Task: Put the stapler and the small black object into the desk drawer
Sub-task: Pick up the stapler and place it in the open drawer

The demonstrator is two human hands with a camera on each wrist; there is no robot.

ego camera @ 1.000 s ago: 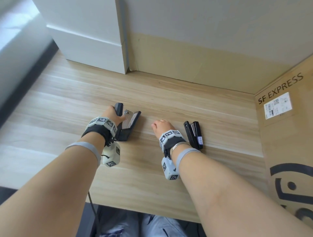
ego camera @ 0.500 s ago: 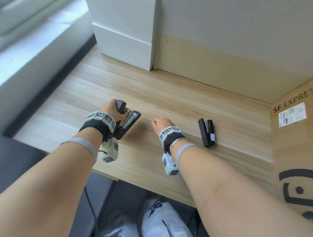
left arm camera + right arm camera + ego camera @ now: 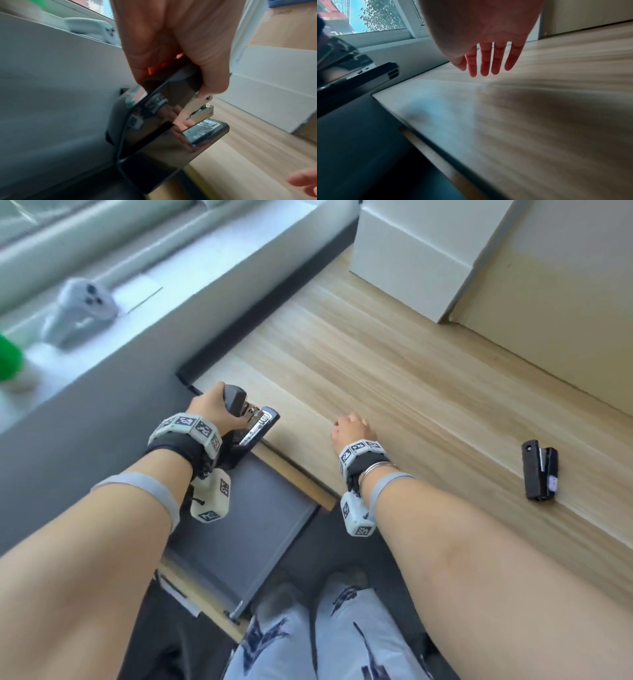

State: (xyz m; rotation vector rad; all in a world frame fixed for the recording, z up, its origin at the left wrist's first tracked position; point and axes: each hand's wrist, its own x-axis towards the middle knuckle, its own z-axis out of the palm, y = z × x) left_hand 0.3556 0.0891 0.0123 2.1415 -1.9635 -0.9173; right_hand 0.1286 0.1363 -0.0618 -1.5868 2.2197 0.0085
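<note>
My left hand (image 3: 209, 412) grips a large black and chrome stapler (image 3: 255, 422) by its top arm, holding it tilted in the air at the desk's front left corner. Below it the grey desk drawer (image 3: 246, 525) stands pulled out. In the left wrist view my fingers and thumb (image 3: 211, 75) wrap round the stapler (image 3: 171, 128). My right hand (image 3: 349, 428) hovers over the wooden desk (image 3: 411, 364) holding nothing, its fingers (image 3: 486, 60) straight and relaxed. The small black object (image 3: 539, 474) lies on the desk to the right, well apart from both hands.
A white box (image 3: 411, 261) stands at the back of the desk beside a tan wall panel (image 3: 565, 302). On the window sill to the left lie a white controller (image 3: 78, 309) and something green (image 3: 8, 357). My legs (image 3: 308, 638) are under the desk beside the drawer.
My left hand has lifted the stapler off the desk and carried it left to the front corner above the drawer. The view has swung left, bringing the drawer into sight. The right hand stays empty.
</note>
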